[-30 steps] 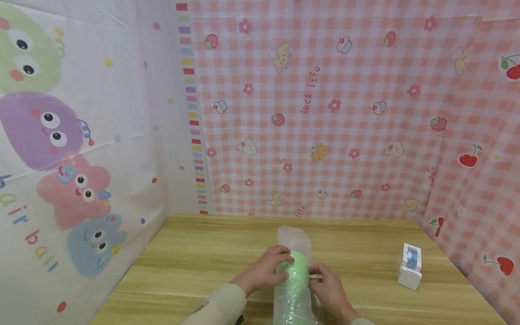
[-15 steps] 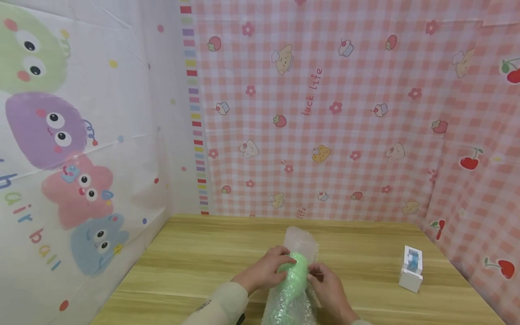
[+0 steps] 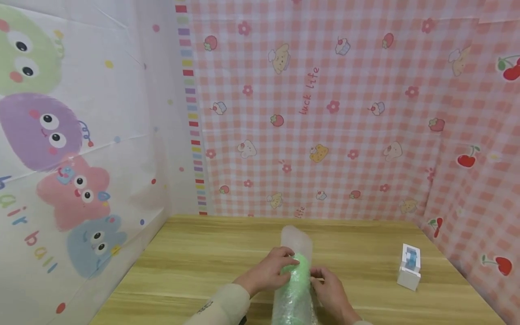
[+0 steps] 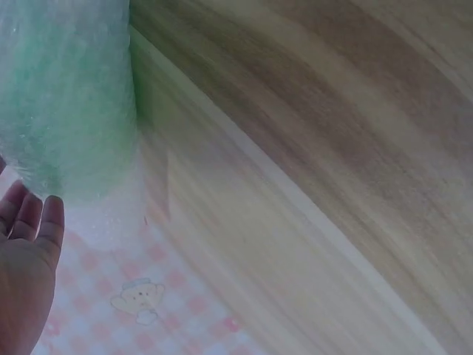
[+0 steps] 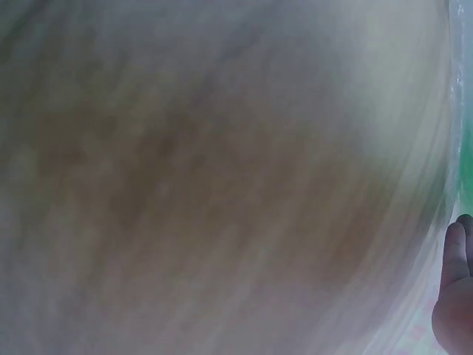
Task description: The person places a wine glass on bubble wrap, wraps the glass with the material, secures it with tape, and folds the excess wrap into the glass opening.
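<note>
In the head view, a long green object [image 3: 299, 279] lies inside clear bubble wrap [image 3: 293, 239], which extends past its far end as a flat flap. My left hand [image 3: 271, 271] holds the bundle near its far end, fingers over the top and thumb on the near side. From the right, my right hand [image 3: 329, 286] pinches the wrap's side edge between thumb and index finger. The left wrist view shows the green bundle [image 4: 70, 103] upper left, with fingertips [image 4: 53, 211] at its end. Only a strip of the bundle [image 5: 465, 148] shows in the right wrist view.
A small white box [image 3: 409, 267] with a blue picture on top stands at the right of the wooden table [image 3: 195, 253]. A pink checked cloth [image 3: 325, 90] hangs behind the table, and a white cartoon-printed sheet [image 3: 134, 90] covers the left side.
The wrapped bundle swung aslant, its near end to the left, then came back nearly straight. Both hands stayed at its far end. The head view shifted slightly.
</note>
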{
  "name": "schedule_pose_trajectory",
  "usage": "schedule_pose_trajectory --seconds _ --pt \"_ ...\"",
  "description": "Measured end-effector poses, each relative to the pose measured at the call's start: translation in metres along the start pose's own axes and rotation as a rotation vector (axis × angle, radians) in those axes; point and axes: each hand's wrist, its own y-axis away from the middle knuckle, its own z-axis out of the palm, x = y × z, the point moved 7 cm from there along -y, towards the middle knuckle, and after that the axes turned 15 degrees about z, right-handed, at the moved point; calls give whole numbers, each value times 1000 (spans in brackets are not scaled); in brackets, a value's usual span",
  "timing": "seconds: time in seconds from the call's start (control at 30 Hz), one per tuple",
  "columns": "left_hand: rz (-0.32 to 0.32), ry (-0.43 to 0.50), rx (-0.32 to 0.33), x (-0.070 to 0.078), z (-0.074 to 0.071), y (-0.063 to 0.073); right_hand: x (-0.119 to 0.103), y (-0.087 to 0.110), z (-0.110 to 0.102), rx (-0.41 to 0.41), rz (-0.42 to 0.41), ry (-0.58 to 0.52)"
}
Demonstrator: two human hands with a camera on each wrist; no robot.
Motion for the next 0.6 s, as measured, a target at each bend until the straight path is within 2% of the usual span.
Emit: schedule_pose_trajectory --seconds 0.3,0.43,0.6 --pt "-15 -8 -3 0 -1 -1 -5 -3 -5 53 5 71" --pt "-52 19 -15 -1 -2 1 -9 -1 -5 64 -9 52" --pt "-73 43 -26 1 -3 2 -10 0 -4 52 33 5"
